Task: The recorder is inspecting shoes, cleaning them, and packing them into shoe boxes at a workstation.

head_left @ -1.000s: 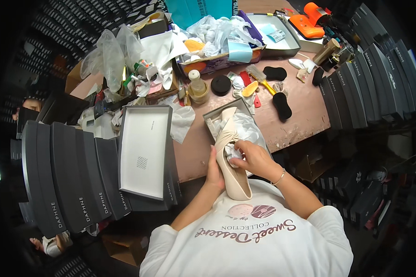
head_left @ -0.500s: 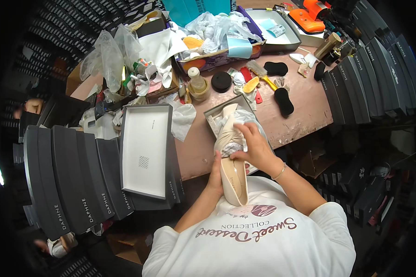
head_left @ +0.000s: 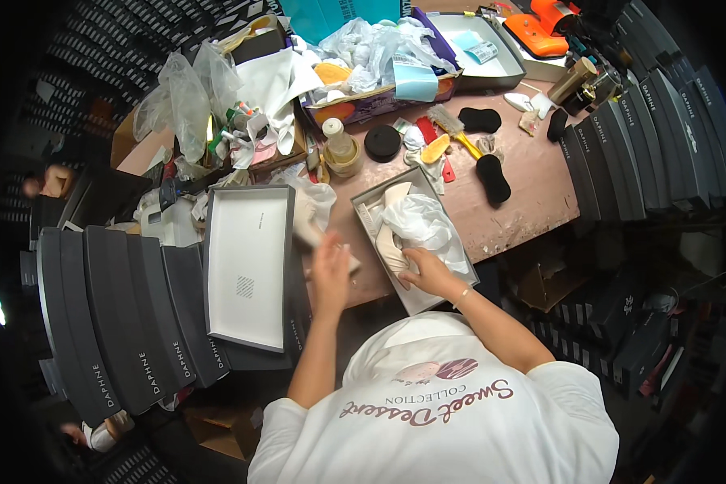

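To the left of the grey shoebox [head_left: 363,181], my left hand [head_left: 329,270] is closed around a beige shoe [head_left: 306,219]. Motion blurs both, and the hand hides the shoe's middle. Inside the shoebox a second beige shoe [head_left: 390,244] lies along the left wall. White tissue paper [head_left: 419,222] fills the space beside it. My right hand [head_left: 434,276] reaches into the near end of the box, its thumb and fingers closed on that second shoe.
The white-lined box lid [head_left: 246,270] rests on upright dark shoeboxes [head_left: 121,315] at left. More boxes [head_left: 613,153] stand at right. Across the tabletop lie black sponges [head_left: 494,179], a brush [head_left: 448,121], a bottle [head_left: 339,141] and a carton of crumpled plastic [head_left: 379,60].
My left hand has moved left, taking a beige shoe away from in front of my chest. The right hand has lowered to the shoe in the box, which is now more exposed.
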The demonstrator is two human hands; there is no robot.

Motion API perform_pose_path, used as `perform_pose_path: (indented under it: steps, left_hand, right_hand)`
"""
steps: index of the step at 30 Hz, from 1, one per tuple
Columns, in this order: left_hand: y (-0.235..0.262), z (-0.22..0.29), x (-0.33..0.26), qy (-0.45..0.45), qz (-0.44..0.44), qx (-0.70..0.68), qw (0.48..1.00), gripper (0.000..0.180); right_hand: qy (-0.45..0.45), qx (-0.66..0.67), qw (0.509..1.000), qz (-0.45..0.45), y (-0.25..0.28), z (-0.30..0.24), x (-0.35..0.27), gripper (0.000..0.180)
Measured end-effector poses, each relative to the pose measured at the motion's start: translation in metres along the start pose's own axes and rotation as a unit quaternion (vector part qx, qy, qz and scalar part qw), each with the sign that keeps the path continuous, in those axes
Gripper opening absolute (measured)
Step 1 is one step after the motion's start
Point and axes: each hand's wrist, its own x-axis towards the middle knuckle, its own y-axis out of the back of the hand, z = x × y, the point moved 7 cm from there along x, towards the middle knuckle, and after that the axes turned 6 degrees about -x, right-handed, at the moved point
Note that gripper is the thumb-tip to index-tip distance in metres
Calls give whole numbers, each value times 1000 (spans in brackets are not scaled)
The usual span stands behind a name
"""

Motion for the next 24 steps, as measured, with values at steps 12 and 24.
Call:
perform_pose_path:
  steps: [12,24]
  left_hand:
    - [-92,-33,70,-158,-130,461,864,69]
    - [-25,27,27,128,-291,14,948,46]
  right_hand:
    - [-79,-119,989,48,8,70,10,24]
    - [-48,297,953,34,148,-59,13,51]
